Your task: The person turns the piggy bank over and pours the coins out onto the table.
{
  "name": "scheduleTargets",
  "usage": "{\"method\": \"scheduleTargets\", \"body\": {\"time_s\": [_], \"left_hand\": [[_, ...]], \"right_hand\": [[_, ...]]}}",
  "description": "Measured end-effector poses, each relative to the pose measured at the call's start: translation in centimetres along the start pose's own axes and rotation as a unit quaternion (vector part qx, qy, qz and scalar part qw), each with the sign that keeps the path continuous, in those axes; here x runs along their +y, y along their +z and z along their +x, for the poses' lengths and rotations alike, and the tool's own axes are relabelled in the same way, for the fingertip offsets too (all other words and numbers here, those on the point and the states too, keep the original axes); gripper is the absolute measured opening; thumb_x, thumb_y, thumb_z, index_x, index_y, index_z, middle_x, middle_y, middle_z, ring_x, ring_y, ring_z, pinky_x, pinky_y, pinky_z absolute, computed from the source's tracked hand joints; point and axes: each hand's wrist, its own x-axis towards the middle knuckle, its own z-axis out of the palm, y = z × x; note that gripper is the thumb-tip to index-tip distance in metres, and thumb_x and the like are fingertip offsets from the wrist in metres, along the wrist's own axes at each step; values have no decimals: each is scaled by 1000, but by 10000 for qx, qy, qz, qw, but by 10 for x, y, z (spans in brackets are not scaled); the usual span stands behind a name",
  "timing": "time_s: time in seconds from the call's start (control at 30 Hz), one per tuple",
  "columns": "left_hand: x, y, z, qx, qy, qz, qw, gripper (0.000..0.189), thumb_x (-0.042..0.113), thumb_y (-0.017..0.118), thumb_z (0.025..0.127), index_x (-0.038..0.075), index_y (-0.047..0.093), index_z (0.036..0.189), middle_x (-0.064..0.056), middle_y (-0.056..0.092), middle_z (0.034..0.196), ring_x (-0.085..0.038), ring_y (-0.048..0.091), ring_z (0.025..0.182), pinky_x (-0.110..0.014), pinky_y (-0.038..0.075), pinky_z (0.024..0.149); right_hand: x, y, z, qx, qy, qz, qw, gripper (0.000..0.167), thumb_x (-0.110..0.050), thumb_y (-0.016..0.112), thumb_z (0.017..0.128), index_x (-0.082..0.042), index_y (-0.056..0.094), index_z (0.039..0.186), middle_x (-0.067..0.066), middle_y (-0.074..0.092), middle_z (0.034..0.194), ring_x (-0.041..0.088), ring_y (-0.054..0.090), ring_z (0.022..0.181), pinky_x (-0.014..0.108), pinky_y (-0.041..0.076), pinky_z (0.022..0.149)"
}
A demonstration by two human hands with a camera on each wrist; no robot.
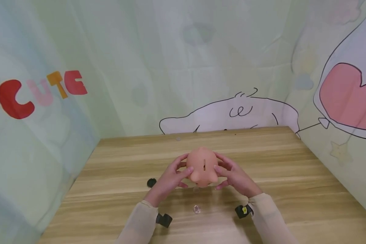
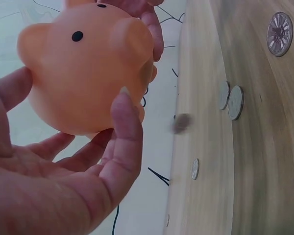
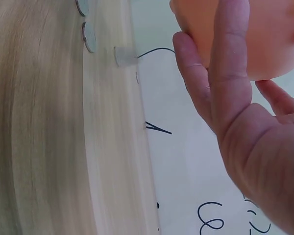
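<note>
Both hands hold a pink pig-shaped piggy bank above the table, its slotted back toward the head camera. My left hand grips one side, with the thumb near an ear. On the opposite side, my right hand grips it with curled fingers. Below the piggy bank, several silver coins lie on the tabletop, among them a patterned coin nearer me and a plain coin. A blurred coin appears in the left wrist view. The piggy bank's underside is hidden in the head view.
On the wooden table, a small black round piece lies left of my left hand. A small coin sits near the far edge. Printed curtains stand behind and beside the table. Black cameras are strapped at both wrists.
</note>
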Motion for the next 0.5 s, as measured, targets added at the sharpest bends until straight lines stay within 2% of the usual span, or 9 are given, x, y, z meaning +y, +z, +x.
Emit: {"method": "scheduleTargets", "body": {"time_s": [0.2, 0.33, 0.43, 0.5], "left_hand": [[-1, -1, 0, -33, -20, 0, 10000, 66, 33, 64, 98, 16, 33, 154, -20, 46, 143, -26, 64, 101, -41, 57, 73], [-2, -2, 1, -86, -108, -67, 9999, 63, 35, 61, 100, 10, 35, 152, -19, 54, 130, -28, 64, 95, -37, 58, 71], [-2, -3, 1, -52, -287, -126, 9995, 60, 41, 56, 101, 3, 42, 146, -16, 59, 114, -29, 63, 88, -31, 56, 64], [-2, -2, 2, 44, -476, -60, 9988, 60, 49, 52, 100, 0, 53, 134, -13, 60, 101, -26, 62, 79, -28, 52, 58]], "right_hand": [[0, 0, 0, 7, 90, -21, 10000, 68, -28, 60, 101, -13, 26, 157, 25, 36, 149, 29, 62, 106, 44, 59, 69], [1, 0, 1, 8, 240, -11, 9997, 65, -34, 56, 102, -8, 28, 155, 24, 46, 141, 25, 65, 97, 37, 59, 62], [0, 2, 4, 48, 499, -82, 9987, 65, -46, 50, 103, -3, 37, 149, 19, 59, 122, 23, 68, 86, 31, 56, 55], [-2, 4, 5, 92, 753, -180, 9970, 69, -58, 45, 100, 1, 49, 138, 17, 67, 106, 21, 69, 77, 28, 53, 51]]}}
